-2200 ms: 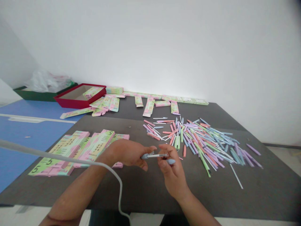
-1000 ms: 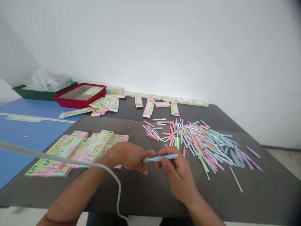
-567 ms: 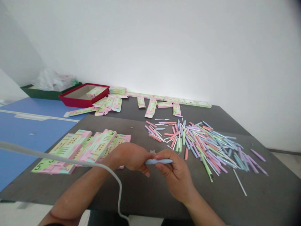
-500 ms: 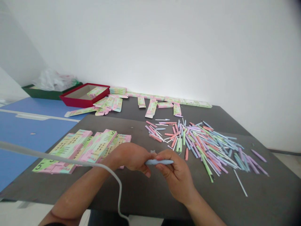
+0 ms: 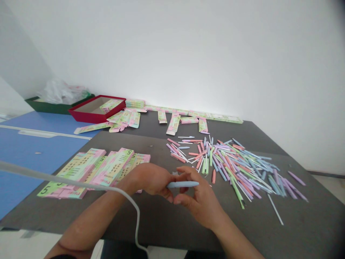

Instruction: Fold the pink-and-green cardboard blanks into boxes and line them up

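Observation:
A light blue pen point(image 5: 183, 184) points rightward across the middle of the view, its left end pinched between the thumb and fingers of my left hand point(image 5: 156, 181). My right hand point(image 5: 201, 198) is around the pen's free end, thumb below and index finger above, with its fingers apart and not gripping. A small clear piece point(image 5: 175, 173) shows just above the pen, between the hands; I cannot make out what it is. To the right of my hands lies a loose heap of pastel pen parts and white refills point(image 5: 229, 162).
Printed pen boxes point(image 5: 107, 167) lie in a row at the left. A red tray point(image 5: 91, 117) and a green tray point(image 5: 54, 107) with plastic bags stand at the back left. More boxes point(image 5: 173, 123) line the wall. A white cable point(image 5: 118, 190) hangs across the left foreground.
My right hand has loosened its pinch on the blue pen and spread its fingers. The left hand keeps hold of the pen in nearly the same place.

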### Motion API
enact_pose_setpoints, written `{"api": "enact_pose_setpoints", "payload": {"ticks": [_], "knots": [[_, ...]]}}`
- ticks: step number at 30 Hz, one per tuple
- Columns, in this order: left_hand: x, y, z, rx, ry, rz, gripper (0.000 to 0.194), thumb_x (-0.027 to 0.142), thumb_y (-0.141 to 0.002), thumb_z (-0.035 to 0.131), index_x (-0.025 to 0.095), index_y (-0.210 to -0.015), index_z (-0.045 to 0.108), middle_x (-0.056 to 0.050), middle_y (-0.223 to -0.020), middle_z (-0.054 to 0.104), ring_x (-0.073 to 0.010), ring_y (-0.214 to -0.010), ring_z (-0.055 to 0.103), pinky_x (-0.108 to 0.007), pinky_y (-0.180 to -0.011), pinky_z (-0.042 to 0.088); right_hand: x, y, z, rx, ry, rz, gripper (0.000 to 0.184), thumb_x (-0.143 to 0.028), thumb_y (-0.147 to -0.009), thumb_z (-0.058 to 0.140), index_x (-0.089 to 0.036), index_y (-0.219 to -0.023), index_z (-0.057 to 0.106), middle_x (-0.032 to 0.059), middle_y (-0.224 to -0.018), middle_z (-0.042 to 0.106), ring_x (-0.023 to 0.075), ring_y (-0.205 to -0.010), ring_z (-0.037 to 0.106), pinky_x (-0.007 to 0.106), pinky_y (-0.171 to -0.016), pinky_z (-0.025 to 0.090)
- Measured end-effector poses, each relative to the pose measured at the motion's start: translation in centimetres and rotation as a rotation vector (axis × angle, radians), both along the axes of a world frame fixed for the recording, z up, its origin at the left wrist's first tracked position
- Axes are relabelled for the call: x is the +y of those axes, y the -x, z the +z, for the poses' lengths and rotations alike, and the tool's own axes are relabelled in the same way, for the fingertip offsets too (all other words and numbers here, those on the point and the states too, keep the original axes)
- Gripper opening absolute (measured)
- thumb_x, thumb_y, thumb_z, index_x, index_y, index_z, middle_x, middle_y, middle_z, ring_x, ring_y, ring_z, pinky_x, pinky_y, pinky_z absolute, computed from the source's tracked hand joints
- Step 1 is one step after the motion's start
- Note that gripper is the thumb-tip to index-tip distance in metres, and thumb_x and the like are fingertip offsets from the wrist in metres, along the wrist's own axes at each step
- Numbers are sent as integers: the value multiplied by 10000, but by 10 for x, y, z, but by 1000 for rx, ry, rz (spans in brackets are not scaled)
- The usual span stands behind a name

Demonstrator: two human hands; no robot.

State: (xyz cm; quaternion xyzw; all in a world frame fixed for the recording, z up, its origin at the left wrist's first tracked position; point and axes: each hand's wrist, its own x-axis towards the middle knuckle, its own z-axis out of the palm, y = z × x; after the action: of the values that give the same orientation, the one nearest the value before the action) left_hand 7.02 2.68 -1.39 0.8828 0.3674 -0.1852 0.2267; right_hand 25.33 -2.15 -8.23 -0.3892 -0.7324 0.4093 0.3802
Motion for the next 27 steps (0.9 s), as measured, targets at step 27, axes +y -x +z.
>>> {"api": "enact_pose_setpoints", "payload": {"ticks": [27], "knots": [[1,-2,0,84,-6,-10,525,514,-835,642,292,-1302,548,-48,-866,741,-273,-737,685,-266,-494,383,0,-27,55,-614,-418,34,125,-310,-902,569,-209,-968,537,35,-838,609,183,-711,551,277,-591,352]]}}
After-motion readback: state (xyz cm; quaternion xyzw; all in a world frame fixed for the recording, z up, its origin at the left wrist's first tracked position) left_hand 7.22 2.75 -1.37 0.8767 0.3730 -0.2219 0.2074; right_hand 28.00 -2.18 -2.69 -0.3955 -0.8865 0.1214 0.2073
